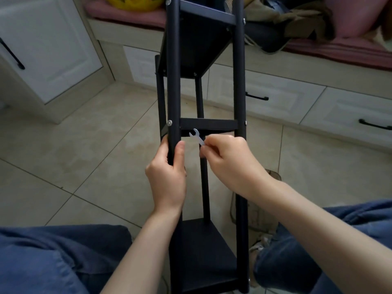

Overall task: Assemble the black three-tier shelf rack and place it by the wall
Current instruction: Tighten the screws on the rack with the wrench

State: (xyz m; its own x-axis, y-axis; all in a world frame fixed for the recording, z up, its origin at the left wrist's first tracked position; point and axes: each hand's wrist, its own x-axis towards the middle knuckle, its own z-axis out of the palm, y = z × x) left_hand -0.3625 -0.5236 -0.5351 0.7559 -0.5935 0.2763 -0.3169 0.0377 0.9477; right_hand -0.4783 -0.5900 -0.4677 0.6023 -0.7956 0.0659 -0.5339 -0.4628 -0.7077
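The left hand (167, 181) grips a post (172, 92) of the rack (239, 81). The right hand (229, 164) pinches a wrench (196, 137), head angled up-left. The bolt (169, 123) sits just above the left hand, left of the wrench. The rack stretches away from both hands.

The rack (209, 124) runs off the top and bottom edges, so its 2 ends can't be seen. The wrench (198, 138) handle disappears inside the right hand (229, 164).

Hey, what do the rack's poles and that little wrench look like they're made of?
The poles look like metal tubing with matte black coating: round, slim, bolted through. The wrench is probably stamped steel: flat, thin, bright silvery.
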